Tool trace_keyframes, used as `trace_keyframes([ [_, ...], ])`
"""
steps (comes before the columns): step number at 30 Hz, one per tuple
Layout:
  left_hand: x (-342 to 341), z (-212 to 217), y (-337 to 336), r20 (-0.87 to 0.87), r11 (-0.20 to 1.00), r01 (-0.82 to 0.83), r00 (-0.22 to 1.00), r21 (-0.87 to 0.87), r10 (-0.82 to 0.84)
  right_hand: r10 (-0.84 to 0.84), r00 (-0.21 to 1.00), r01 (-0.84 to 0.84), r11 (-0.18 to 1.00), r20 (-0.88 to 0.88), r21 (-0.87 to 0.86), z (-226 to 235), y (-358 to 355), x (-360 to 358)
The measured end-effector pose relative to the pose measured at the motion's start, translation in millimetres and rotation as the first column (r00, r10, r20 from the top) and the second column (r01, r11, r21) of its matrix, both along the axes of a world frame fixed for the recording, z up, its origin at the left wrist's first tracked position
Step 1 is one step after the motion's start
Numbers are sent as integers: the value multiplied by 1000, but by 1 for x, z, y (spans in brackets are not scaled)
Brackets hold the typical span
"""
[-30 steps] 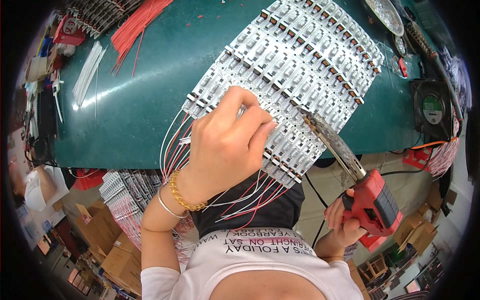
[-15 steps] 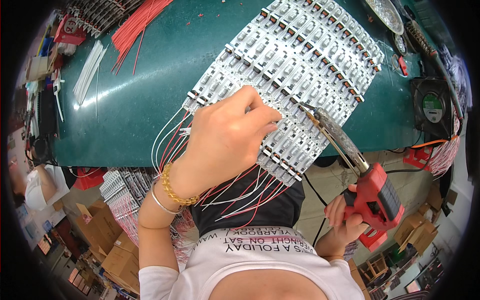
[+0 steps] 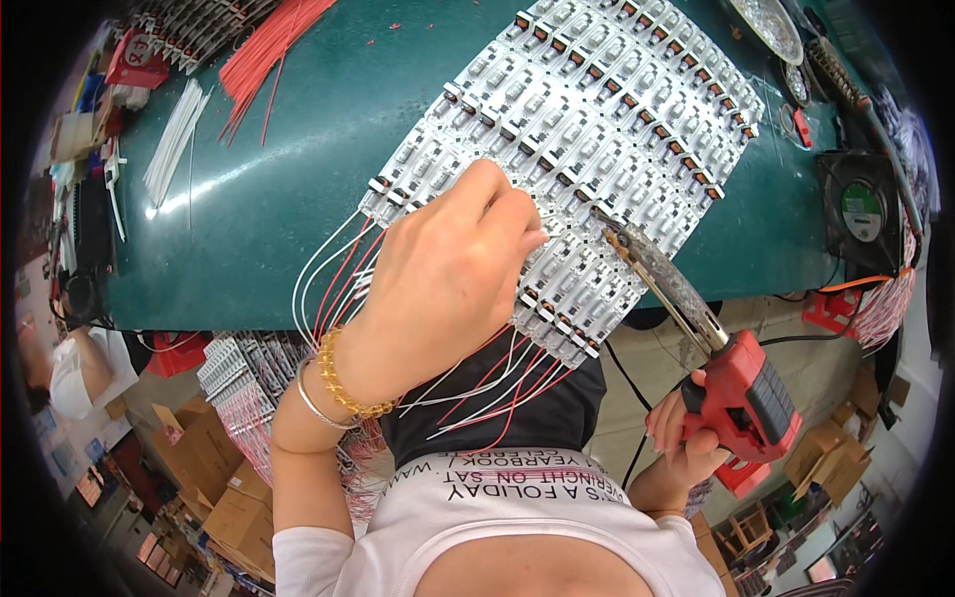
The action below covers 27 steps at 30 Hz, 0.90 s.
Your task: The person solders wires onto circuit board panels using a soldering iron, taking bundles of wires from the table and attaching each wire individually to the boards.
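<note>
A large sheet of white LED modules (image 3: 582,129) in joined rows, with small dark and copper-coloured parts, lies slanted on the table. My left hand (image 3: 448,259) is over its near-left part, thumb and fingers pinched together. What they hold, if anything, is too small to make out. Red and white wires (image 3: 497,393) hang from the sheet's near edge, some passing behind my left wrist. My right hand (image 3: 684,443) is closed round a red soldering gun (image 3: 753,398). Its long metal tip reaches up-left to the modules, close to my left fingertips.
Bundles of red wires (image 3: 261,65) and white wires (image 3: 174,144) lie on the green table (image 3: 298,214) at the far left. On the right stand a small black fan (image 3: 860,211) and a metal dish (image 3: 771,30). More wired modules (image 3: 239,383) hang below the table's left edge.
My left hand has shifted slightly left, its fingers still pinched. The soldering gun has moved a little down, its tip still by the modules.
</note>
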<state>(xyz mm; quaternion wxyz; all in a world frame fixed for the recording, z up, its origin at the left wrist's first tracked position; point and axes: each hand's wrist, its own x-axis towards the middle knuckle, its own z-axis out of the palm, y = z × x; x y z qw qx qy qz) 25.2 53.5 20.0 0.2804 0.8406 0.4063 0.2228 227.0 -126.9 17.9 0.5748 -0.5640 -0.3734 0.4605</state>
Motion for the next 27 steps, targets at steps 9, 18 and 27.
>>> trace_keyframes([
  [9, 19, -10, -20, 56, 957, -220, 975, 189, 213, -46, 999, 46, 999, -19, -16, 0, -6, -4],
  [18, 20, -14, -21, 35, 940, -227, 974, 254, 225, -67, 998, 66, 996, -15, -58, -9, -18, -4],
  [27, 21, -15, -23, 29, 940, -230, 973, 252, 231, 4, 999, -3, 1000, 41, -13, 0, -9, -6],
])
